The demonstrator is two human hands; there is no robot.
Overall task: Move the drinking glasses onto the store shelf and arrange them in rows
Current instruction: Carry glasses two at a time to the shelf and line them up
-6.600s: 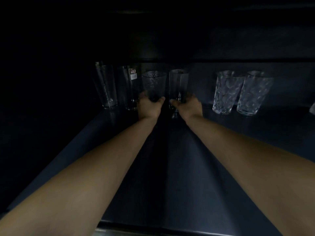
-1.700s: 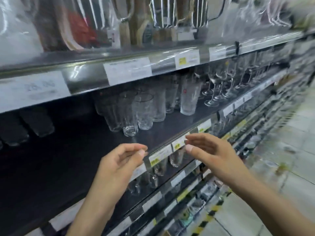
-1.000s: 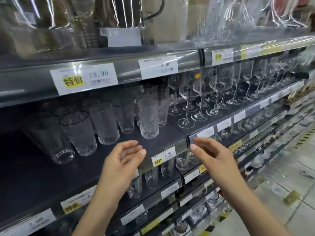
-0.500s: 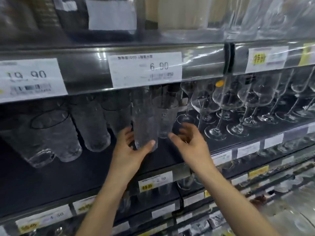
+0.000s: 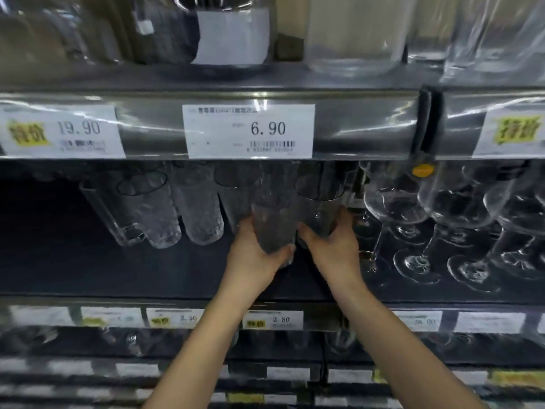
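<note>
The dark shelf [image 5: 88,270] is bare across the lower-left middle of the frame, open room in front of the textured tumblers [image 5: 165,214]. Those tumblers crowd the back, left of centre. To the right, wine glasses [image 5: 413,219] with wide feet fill the deck almost to its front edge. Overhead, the upper shelf's price rail [image 5: 247,131] hangs low, seemingly covering the tumbler rims, though the wide-angle view blurs this.
</note>
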